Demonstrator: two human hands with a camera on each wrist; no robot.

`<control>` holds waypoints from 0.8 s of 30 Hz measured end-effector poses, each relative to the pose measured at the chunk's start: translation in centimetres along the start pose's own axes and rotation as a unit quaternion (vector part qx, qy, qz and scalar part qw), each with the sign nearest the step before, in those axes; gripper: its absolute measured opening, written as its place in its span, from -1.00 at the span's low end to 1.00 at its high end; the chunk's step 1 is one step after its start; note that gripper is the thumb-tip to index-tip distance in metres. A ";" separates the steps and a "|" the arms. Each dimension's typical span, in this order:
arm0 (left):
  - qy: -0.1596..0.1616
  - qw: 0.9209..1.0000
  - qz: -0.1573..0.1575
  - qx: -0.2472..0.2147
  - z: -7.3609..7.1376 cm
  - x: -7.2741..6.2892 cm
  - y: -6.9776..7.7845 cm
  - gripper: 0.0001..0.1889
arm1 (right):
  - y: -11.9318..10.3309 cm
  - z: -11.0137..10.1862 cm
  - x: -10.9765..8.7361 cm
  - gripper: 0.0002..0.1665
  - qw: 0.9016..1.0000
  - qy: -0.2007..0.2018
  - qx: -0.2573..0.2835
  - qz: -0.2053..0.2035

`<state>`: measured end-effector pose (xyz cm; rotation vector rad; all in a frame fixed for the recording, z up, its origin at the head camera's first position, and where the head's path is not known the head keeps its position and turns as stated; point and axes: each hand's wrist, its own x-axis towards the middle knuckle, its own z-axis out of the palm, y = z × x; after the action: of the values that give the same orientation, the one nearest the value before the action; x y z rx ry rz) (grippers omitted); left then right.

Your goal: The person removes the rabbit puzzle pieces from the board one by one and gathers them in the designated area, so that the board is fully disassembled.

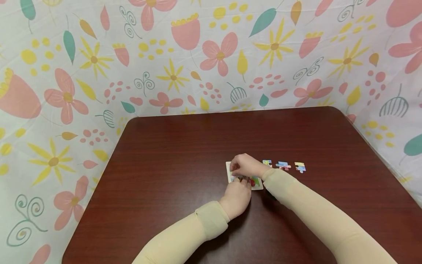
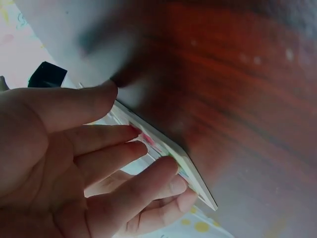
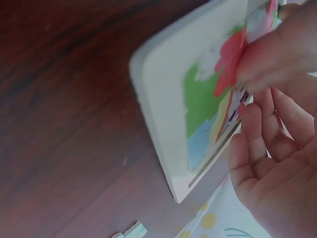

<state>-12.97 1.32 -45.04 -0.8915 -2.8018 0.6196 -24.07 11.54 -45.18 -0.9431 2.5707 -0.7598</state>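
A jigsaw puzzle in a pale frame (image 1: 258, 188) lies on the table under both hands, its green, red and blue picture partly covered. My left hand (image 1: 236, 198) reaches over its near side. In the left wrist view, that hand's fingers (image 2: 108, 157) extend onto the picture while the thumb (image 2: 81, 105) stays apart. My right hand (image 1: 246, 165) bends over the far left part of the puzzle. In the right wrist view, its other fingers (image 3: 251, 144) curve loosely near the frame's edge. Whether it pinches a puzzle piece I cannot tell.
Right of the frame lie three loose puzzle pieces: a partly hidden one (image 1: 267, 162) by the right sleeve, a blue and pink one (image 1: 283, 165), and a yellow and blue one (image 1: 300, 167). The dark brown table (image 1: 171, 154) meets a flower-patterned cloth (image 1: 197, 73) behind.
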 end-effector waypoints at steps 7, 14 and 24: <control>-0.049 0.998 0.017 -0.017 0.5 0.2 -0.3 -0.63 | 0.2 -0.1 0.2 -0.94 1.000 -0.012 0.002 0.015; -0.062 0.997 0.023 -0.028 0.0 -0.2 -0.7 -0.60 | 0.2 -0.5 0.3 -0.93 1.000 -0.018 0.019 0.016; -0.044 0.998 0.006 -0.042 0.1 -0.1 -0.6 -0.60 | 1.5 -0.6 0.4 -0.93 0.998 -0.018 0.068 -0.002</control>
<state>-13.21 0.76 -44.92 -0.9183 -2.9227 0.5613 -25.38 12.52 -45.57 -0.9106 2.4520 -0.8986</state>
